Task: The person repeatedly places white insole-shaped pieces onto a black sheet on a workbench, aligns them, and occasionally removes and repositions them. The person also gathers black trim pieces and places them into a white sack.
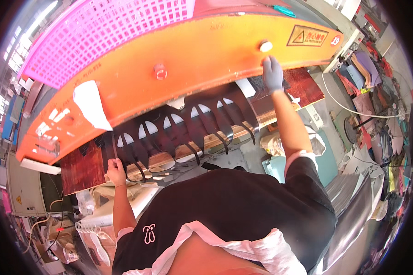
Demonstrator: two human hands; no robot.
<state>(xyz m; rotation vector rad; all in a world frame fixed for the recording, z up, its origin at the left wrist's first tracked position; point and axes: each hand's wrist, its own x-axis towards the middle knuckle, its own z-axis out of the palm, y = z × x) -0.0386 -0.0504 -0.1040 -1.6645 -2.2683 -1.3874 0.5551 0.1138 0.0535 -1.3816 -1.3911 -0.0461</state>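
My left hand [117, 171], bare, pinches the left edge of a dark sheet [163, 144] between thumb and fingers. The sheet has a row of leaf-shaped cutouts, and its strips hang over the front of a wooden board. Part of it lies hidden beneath an orange press beam [211, 48]. My right hand [273, 75] wears a grey glove and is raised against the front of the beam, at the right. Its fingers stretch upward, just under a round white button [265, 46], and nothing shows in them.
A pink plastic basket [110, 34] rests on top of the beam. A white paper [92, 105] hangs on its front. Reddish worn board [83, 169] shows at both ends under the beam. Stacked sheets and scraps [365, 75] lie at the right, beside a hanging white cable [353, 110].
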